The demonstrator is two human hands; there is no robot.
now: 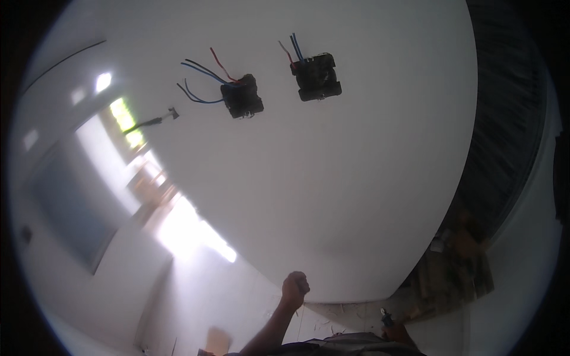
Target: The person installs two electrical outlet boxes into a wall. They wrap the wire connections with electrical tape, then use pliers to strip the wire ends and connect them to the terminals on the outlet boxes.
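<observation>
Two black electrical back boxes are set in the white wall ahead. Blue and red wires stick out of the left box (242,102); the right box (316,77) has blue and reddish wires rising from its upper left. Low in the view, my left hand (295,287) is raised in a fist before the wall's lower part, well below the boxes. Its fingers are curled, and what they hold, if anything, is hidden. Down by my body, my right hand (400,334) is closed round pliers (386,317) with a metal tip and a greenish handle, partly out of sight.
At the left, a bright opening (184,228) glares beside a bluish panel (74,204). A dark rod-like thing with a pale end (155,121) juts near it. On the right are a dark ribbed surface (504,113) and blurred brown boards (454,273). Scraps litter the pale floor (335,317).
</observation>
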